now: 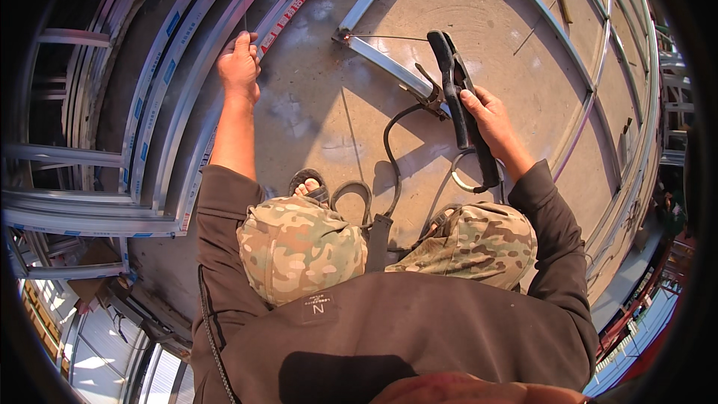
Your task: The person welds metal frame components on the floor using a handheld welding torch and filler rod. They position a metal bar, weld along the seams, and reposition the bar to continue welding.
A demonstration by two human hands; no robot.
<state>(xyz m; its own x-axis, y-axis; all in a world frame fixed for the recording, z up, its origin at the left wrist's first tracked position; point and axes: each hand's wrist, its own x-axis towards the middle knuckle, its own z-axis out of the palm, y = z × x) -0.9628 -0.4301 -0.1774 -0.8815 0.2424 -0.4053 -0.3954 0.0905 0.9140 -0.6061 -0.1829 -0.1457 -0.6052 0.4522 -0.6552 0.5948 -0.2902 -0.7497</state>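
The left hand point(241, 67) pinches one thin rod point(245, 15); the right hand point(486, 116) grips one black tool point(458, 82). Just left of the right hand, one clamp point(430, 97) sits on one metal frame point(389, 60); its single cable point(387, 142) (running near a sandalled foot point(308, 185)) could snag, tugging it loose.

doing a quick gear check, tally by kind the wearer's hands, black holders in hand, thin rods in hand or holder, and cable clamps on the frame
Hands: 2 (left, right)
Holder: 1
Rods: 2 (left hand's, holder's)
Clamp: 1
Total: 6
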